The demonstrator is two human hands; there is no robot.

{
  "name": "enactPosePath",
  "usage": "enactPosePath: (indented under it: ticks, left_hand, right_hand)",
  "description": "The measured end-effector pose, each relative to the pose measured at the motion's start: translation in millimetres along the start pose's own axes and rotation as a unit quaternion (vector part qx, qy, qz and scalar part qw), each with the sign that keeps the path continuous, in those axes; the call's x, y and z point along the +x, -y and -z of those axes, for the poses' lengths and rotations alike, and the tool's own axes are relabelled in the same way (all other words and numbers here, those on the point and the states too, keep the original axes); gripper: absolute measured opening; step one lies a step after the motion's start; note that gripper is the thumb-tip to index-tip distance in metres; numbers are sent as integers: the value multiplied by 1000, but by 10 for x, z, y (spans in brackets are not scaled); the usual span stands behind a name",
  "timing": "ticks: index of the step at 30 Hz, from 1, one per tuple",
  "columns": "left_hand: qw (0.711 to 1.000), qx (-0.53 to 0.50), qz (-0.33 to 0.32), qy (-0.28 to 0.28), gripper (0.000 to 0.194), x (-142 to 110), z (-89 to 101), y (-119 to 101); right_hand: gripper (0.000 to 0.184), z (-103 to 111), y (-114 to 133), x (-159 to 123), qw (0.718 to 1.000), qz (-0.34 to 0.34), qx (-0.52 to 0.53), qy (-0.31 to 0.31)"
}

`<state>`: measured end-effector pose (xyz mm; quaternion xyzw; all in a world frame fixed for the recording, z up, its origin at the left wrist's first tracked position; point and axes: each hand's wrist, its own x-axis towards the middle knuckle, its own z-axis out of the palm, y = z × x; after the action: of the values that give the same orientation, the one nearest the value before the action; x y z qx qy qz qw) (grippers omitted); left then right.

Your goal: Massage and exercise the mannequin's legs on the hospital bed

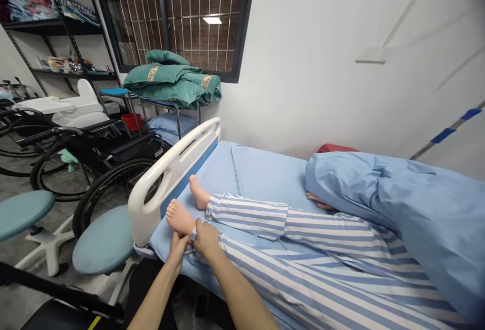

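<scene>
On the bed lies a figure, which looks like a care manikin, in blue-and-white striped trousers [261, 219]. My right hand [206, 239] is closed over the trouser cuff [194, 234] at the ankle of the nearer foot [179, 217]. From the near side my left hand [179, 250] pinches the same cuff, just below that foot; its fingertips are partly hidden. The farther foot [199, 192] rests bare on the sheet, toes up. A blue quilt [379, 183] is bunched over the figure's upper part, and a hand [320, 201] of the figure shows beneath its edge.
A white footboard [174, 163] closes the bed's left end. Beyond it stand a wheelchair [109, 163] and round stools, one [104, 241] close to the bed. Green folded bedding [174, 80] is piled on a rack under the barred window. A wall borders the far side.
</scene>
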<state>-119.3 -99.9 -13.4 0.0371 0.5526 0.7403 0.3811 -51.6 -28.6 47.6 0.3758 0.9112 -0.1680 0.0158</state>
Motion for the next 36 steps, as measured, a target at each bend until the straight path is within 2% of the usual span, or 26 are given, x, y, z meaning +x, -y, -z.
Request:
enactPosePath:
  ticks: [3, 5, 6, 8, 10, 12, 15, 21, 25, 28, 32, 36]
  left_hand:
    - [999, -28, -22, 3, 41, -80, -25, -25]
    - [998, -59, -32, 4, 41, -138, -42, -49]
    - [997, -75, -35, 6, 39, -169, -52, -69]
    - [994, -101, -41, 12, 35, -244, -82, -136]
    - [990, -126, -52, 23, 32, -340, -143, -250]
    - [986, -146, -71, 35, 33, -456, -248, -411]
    - [979, -160, -109, 61, 40, -655, -484, -709]
    - [958, -155, -207, 123, 40, -1069, -1093, -1287]
    - [941, -154, -261, 154, 35, -1322, -1470, -1565]
    - [929, -152, -293, 170, 42, -1474, -1674, -1700]
    - [923, -137, -312, 180, 45, -1568, -1769, -1765]
    - [933, -143, -286, 166, 38, -1482, -1631, -1695]
  right_hand:
    - [31, 277, 324, 140, 996, 54, 40, 59]
    - [15, 415, 490, 196, 992, 93, 54, 68]
    - [14, 458, 518, 183, 991, 107, 54, 62]
    - [23, 498, 454, 58, 993, 94, 47, 48]
    - [39, 522, 287, -150, 997, 62, 39, 28]
    - [46, 593, 124, -352, 998, 50, 31, -9]
    - [41, 871, 21, -536, 995, 73, 24, -65]
    - [45, 1788, 14, -763, 985, 109, 34, -129]
    - [42, 2302, -54, -976, 984, 97, 33, -146]
    - [42, 2557, -104, -1100, 984, 91, 39, -149]
    - [41, 2665, -140, -1166, 981, 100, 54, -158]
    - [41, 2506, -95, -1110, 980, 104, 46, -163]
